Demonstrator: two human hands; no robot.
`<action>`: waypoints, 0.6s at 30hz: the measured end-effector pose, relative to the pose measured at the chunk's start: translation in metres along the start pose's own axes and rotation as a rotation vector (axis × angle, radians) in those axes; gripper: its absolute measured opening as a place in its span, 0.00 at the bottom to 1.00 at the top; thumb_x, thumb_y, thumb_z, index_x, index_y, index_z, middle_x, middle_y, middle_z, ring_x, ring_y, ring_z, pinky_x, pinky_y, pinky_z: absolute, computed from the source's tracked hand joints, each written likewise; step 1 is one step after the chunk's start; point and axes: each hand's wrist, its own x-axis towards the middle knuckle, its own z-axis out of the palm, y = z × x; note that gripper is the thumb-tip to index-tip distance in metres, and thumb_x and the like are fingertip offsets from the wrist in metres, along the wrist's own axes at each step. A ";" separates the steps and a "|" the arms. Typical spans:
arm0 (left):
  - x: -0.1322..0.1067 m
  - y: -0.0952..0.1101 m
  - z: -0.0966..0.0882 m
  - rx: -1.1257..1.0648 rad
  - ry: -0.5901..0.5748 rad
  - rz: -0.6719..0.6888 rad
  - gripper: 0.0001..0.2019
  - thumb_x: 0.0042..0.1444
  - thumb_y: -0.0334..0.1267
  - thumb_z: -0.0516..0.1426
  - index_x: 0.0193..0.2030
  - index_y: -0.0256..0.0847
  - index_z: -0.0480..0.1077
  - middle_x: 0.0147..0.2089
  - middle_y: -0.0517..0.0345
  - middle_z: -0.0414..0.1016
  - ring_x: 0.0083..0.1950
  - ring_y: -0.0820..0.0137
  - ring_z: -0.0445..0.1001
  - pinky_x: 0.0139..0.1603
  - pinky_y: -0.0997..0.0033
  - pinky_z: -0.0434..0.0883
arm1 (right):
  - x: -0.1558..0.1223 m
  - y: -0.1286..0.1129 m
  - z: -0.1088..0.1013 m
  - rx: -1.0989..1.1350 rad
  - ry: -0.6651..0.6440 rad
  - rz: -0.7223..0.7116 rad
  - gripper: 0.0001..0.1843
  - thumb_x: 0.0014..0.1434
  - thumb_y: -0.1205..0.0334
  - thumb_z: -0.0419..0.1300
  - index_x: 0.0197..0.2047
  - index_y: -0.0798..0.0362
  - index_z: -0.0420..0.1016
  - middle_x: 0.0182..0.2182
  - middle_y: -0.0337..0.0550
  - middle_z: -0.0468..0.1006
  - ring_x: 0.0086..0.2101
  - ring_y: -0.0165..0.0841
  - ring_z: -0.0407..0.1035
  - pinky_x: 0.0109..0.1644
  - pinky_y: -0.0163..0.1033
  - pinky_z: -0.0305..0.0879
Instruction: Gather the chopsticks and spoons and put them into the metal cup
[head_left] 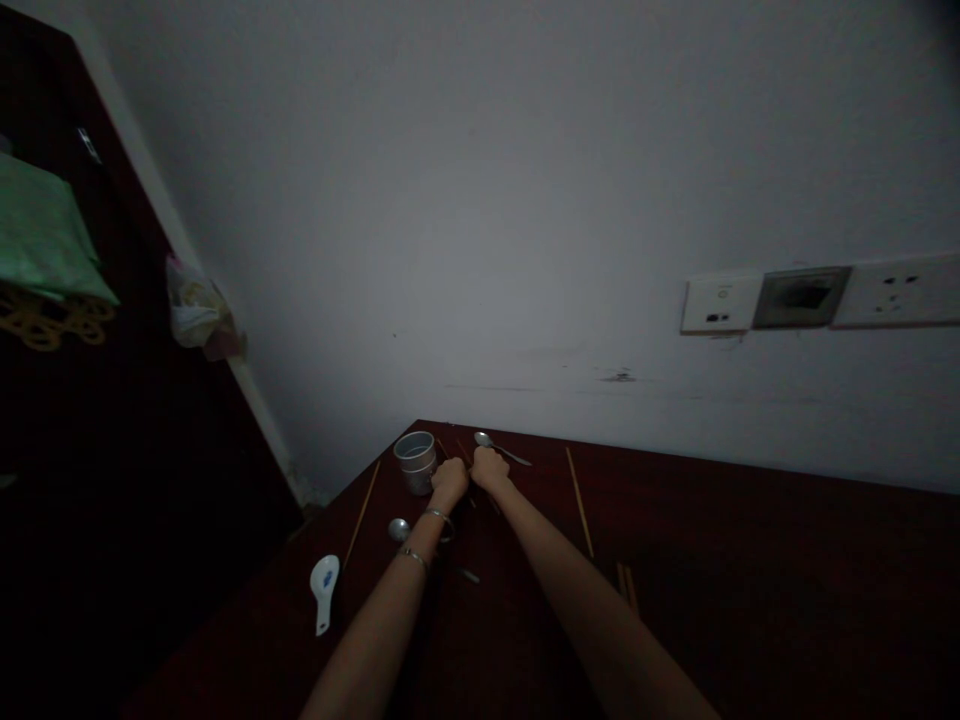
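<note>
A person's two bare forearms reach over a dark red table (750, 560) toward a grey cup (415, 470). Nearest, to the cup's left, lies a white ceramic spoon (324, 582) with a blue mark on it. Well to the right of the cup and nearer than it, a pair of wooden sticks (627, 586) is partly hidden by the right forearm. Just nearer than the cup shows the bowl of a metal spoon (398, 529); the left forearm, wearing two bracelets (412, 556), crosses in front of the rest. A single stick (363, 512) slants left of the cup, and another stick (579, 502) lies well right of it.

The left hand (450, 482) is just beside the cup's right side, with the right hand (489, 468) close beyond it. Both have their fingers curled in; whether either is clamped on anything cannot be told. Thin dark sticks (464, 452) show beside and between the hands, right of the cup, too dim to tell whether held or lying. Another metal spoon (504, 450) lies farther right of the cup, past the right hand. Behind the cup rises a pale wall (480, 220).
</note>
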 end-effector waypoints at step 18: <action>-0.076 0.066 -0.041 -0.561 0.352 0.394 0.10 0.54 0.36 0.48 0.28 0.35 0.67 0.28 0.54 0.71 0.30 0.72 0.67 0.33 0.75 0.60 | -0.078 0.072 -0.106 1.041 0.101 0.059 0.07 0.53 0.64 0.57 0.37 0.57 0.71 0.25 0.40 0.75 0.20 0.21 0.67 0.21 0.25 0.61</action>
